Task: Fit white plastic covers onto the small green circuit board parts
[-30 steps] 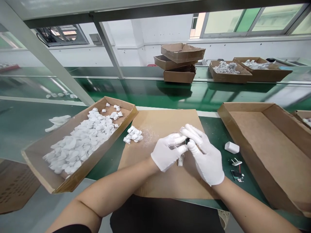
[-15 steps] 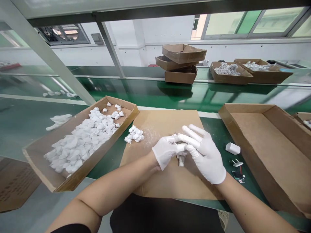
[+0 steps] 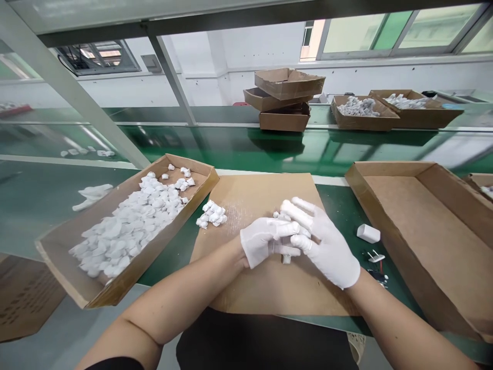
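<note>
In white gloves, my left hand (image 3: 265, 239) and my right hand (image 3: 325, 244) meet above a sheet of brown cardboard (image 3: 246, 288). The left fingers close against the right thumb and fingertips; what they pinch is hidden between the gloves. On the right hand, thumb and forefinger bend inward while the other fingers lie straighter. Small white pieces (image 3: 286, 259) show on the cardboard just under the hands, and another white piece (image 3: 276, 215) peeks out behind them. Left of the hands lies a little heap of crumpled white pieces (image 3: 211, 214).
At left, a shallow cardboard box (image 3: 87, 293) holds many white pieces. Another cardboard box (image 3: 435, 226) stands right. Between it and my right hand lie a white plug housing (image 3: 368, 233), a pronged plug part (image 3: 375, 256) and a small circuit board (image 3: 379, 278). Stacked boxes (image 3: 285, 121) stand behind.
My fingers have shifted against each other: the left fingers now reach straighter toward the right thumb, and the right hand has tilted slightly. The view has moved a little.
</note>
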`<state>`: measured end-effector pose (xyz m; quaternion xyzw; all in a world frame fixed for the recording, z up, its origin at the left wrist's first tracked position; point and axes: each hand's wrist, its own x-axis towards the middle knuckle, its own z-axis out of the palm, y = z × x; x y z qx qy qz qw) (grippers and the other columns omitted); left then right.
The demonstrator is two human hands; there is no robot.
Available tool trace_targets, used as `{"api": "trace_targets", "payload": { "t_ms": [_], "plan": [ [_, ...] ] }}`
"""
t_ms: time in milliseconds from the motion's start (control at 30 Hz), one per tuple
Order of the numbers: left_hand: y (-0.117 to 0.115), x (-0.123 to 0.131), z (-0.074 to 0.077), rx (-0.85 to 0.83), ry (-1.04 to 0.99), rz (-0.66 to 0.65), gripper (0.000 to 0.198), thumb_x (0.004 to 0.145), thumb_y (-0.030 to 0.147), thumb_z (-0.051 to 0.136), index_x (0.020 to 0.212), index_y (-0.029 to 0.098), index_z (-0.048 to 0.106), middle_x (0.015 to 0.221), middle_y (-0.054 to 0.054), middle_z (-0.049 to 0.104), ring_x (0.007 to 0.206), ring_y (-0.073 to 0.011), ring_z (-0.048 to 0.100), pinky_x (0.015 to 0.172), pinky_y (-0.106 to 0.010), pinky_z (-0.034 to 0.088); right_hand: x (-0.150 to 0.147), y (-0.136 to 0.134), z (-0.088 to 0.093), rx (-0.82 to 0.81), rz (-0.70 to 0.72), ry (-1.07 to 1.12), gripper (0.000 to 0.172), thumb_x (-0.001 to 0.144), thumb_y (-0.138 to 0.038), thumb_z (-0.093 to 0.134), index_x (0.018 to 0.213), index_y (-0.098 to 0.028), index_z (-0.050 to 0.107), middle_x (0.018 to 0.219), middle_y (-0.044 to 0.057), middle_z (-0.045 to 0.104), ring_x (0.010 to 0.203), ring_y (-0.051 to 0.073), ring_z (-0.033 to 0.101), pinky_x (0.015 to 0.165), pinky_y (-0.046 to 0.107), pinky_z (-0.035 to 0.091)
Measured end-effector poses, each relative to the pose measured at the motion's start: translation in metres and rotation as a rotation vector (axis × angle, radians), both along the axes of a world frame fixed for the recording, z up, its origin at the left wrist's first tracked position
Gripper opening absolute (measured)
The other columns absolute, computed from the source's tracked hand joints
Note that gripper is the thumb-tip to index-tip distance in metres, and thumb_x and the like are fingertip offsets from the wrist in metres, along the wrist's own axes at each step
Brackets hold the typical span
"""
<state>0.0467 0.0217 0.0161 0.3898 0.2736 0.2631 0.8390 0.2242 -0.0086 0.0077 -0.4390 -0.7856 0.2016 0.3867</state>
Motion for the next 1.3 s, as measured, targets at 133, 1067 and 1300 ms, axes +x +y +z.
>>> {"api": "trace_targets", "payload": {
  "t_ms": [133,1067,1300],
  "plan": [
    [-0.002,0.005,0.003,-0.079,-0.012,0.057,0.032,0.077,0.041,0.082,0.084,0.012,0.068,0.082,-0.006,0.064,0.064,-0.0124,0.058,0.059,-0.026,0.048,-0.009,0.001,-0.013,0.113,-0.099,-0.028,0.115,0.079,-0.080,0.061,0.164,-0.020,0.012,0.151,0.021,0.042,0.127,0.040,0.054,0.103,0.058,0.050],
    [-0.005,0.004,0.000,0.108,-0.035,0.081,0.044,0.088,0.050,0.067,0.114,0.015,0.067,0.075,-0.005,0.061,0.058,-0.0155,0.059,0.054,-0.031,0.051,-0.013,0.002,-0.016,0.415,-0.387,-0.283,0.074,0.094,-0.071,0.045,0.157,-0.033,0.037,0.159,0.010,0.040,0.141,0.042,0.039,0.112,0.063,0.029],
    [0.001,-0.002,0.000,0.044,-0.087,0.019,0.029,0.080,0.038,0.073,0.083,0.010,0.067,0.089,-0.010,0.065,0.063,-0.0184,0.063,0.063,-0.038,0.055,-0.005,0.003,-0.011,0.243,-0.209,-0.065,0.030,0.094,-0.041,0.063,0.119,-0.027,0.072,0.141,0.005,0.061,0.136,0.032,0.048,0.111,0.057,0.043]
  ]
}}
